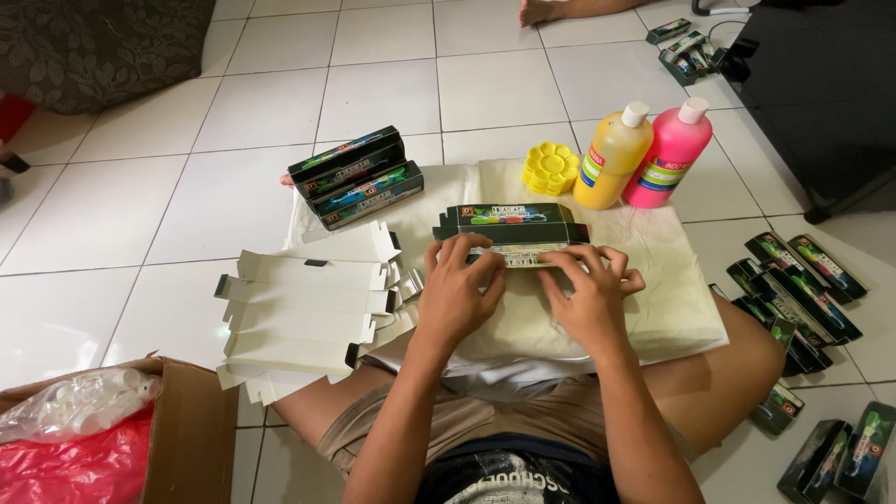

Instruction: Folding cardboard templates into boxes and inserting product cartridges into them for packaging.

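Both my hands hold a long, dark green printed carton (511, 230) over a cream cloth (667, 308) spread across my lap. My left hand (456, 291) grips the carton's near left part, fingers curled over its white flap. My right hand (588, 296) presses the near right part, fingers spread on the flap. The carton lies flat and looks partly folded.
A stack of flat white carton blanks (303, 308) lies to my left. Two finished dark cartons (357, 177) stand beyond them. Yellow (611, 157) and pink (667, 154) paint bottles and a yellow palette (550, 168) sit ahead. More dark cartons (798, 289) lie at right. A cardboard box (191, 429) is at lower left.
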